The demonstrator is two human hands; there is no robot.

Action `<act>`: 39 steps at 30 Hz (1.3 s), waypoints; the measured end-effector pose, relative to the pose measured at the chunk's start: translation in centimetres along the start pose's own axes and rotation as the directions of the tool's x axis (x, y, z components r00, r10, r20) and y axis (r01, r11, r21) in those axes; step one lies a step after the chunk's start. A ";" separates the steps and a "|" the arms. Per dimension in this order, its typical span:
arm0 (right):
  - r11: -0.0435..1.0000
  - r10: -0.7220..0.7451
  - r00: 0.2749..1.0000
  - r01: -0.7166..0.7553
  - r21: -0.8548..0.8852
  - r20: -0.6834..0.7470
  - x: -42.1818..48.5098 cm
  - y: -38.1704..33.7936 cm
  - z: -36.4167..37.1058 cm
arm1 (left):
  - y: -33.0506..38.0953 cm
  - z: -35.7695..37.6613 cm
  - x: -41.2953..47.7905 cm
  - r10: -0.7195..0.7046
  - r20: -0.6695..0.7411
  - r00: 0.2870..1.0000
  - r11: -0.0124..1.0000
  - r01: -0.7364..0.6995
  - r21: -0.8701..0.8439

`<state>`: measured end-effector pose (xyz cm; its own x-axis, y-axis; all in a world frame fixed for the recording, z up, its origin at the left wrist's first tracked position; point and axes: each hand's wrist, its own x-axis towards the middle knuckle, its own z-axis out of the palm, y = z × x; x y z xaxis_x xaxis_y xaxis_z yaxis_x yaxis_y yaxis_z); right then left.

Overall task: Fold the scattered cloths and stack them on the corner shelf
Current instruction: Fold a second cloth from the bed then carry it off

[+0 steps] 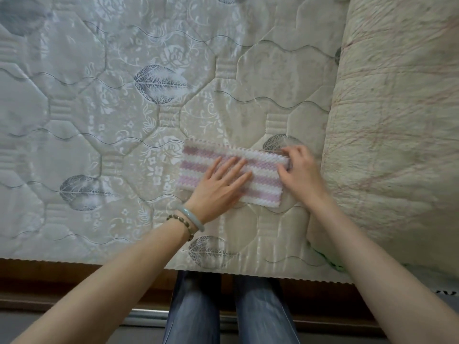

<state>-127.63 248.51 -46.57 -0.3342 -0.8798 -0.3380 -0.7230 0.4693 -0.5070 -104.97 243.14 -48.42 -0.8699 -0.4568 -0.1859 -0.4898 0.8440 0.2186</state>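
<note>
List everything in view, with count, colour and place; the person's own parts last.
cloth: one, pink and white stripes, folded on the mattress, right of centre
mattress: one, beige quilted, leaf prints, fills most of view
blanket: one, cream with pink lines, on the mattress at right
bed frame: one, brown, below the mattress edge
bangle: one, pale green, left wrist
bracelet: one, dark beads, left wrist
jeans: blue, bottom centre
left grip: flat on the cloth
right grip: pinches the cloth's right edge

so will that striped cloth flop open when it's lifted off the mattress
Probably floppy: the striped cloth lies flat under the left hand, the right hand pinching its edge. Its knobbly weave likely grips rather than slides.
</note>
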 end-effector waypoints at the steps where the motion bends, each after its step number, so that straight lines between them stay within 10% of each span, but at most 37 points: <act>1: 0.998 0.065 0.995 -0.063 -0.023 0.070 0.5 0.3 -0.2 | 0.3 0.3 0.1 -0.001 0.016 1.000 1.000 0.001 -0.004; 11: 0.978 0.204 0.931 -0.206 -0.027 0.302 2.3 -1.4 -0.2 | 2.7 -1.3 0.1 -0.228 0.004 0.974 0.919 0.216 -0.330; 15: 0.862 0.253 0.903 -0.373 0.342 0.348 0.9 -4.6 -0.7 | 3.2 -4.6 1.2 -0.389 0.116 0.914 0.588 0.343 -0.733; 23: 0.456 0.180 0.849 -0.519 0.723 0.496 0.8 -9.7 0.2 | 0.8 -7.4 1.3 -0.689 0.240 0.684 0.181 0.483 -0.856; 27: 0.954 -0.059 0.997 0.045 0.296 0.040 0.0 -9.3 2.5 | -3.4 -6.3 -0.4 -0.789 0.230 0.570 0.159 0.550 -0.820; 31: 0.906 -0.406 0.909 0.414 -0.094 0.089 -0.9 -8.9 5.9 | -6.1 -4.3 -1.8 -0.788 0.267 0.554 0.158 0.603 -0.782; 39: 0.788 -0.441 0.851 0.519 -0.331 0.285 -0.5 -7.9 8.0 | -6.5 -3.1 -2.5 -0.813 0.255 0.523 0.157 0.619 -0.770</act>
<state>-116.88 245.88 -48.77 0.2067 -0.9344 -0.2900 -0.9432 -0.1115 -0.3129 -99.74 237.89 -46.37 -0.0424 -0.8538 -0.5188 -0.6591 -0.3664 0.6568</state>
